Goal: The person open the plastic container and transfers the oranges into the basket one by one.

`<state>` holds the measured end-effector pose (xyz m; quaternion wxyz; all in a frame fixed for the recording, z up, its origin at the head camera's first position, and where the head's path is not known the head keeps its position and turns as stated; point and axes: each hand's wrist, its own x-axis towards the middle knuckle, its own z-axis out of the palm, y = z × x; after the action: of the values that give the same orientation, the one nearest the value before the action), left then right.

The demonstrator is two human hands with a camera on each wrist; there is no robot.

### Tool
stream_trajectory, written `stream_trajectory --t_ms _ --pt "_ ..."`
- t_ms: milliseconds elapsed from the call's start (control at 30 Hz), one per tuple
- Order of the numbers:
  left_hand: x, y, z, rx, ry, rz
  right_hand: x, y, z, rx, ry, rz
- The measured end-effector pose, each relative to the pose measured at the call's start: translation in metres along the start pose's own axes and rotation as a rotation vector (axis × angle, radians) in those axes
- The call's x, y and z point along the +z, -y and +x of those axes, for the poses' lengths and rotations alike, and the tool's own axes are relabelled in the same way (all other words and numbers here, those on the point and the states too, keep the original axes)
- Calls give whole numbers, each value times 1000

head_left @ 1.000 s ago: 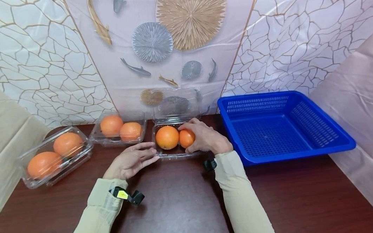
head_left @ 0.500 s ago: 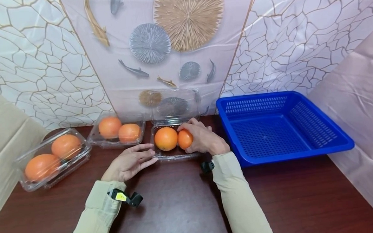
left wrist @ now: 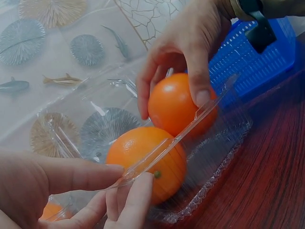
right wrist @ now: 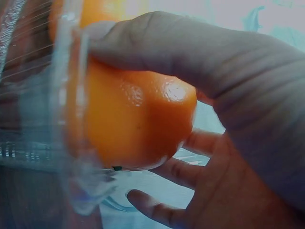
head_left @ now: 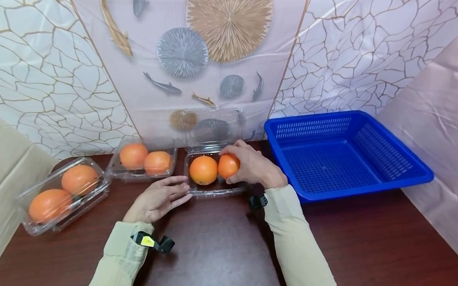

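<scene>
On the dark reddish-brown table, left of the blue rectangular perforated plastic basket, apparently at the step of packing the clear open-lidded plastic box. With the right hand, gripping a glossy round orange in the box's right half, close beside the neighbouring orange; with the left hand, pinching the near-left corner of the rim. Next, probably calls for settling the glossy round orange fully, then loosening that grip while steadying the box.
</scene>
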<state>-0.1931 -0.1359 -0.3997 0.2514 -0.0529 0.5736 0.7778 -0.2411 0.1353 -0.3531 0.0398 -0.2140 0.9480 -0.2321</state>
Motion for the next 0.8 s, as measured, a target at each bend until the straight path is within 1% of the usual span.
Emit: stream_trajectory --t_ms 100,367,567,800 --pt "0 0 1 -1 -3 9 -4 1 -2 -13 -24 6" --pt "0 0 -1 -6 -2 -12 -13 4 -7 -39 -69 2" --pt "1 -1 -1 -12 -4 -1 -19 5 -10 -38 -93 -5" --pt "1 -1 0 -16 -13 -2 -24 8 -14 -18 -107 -27"
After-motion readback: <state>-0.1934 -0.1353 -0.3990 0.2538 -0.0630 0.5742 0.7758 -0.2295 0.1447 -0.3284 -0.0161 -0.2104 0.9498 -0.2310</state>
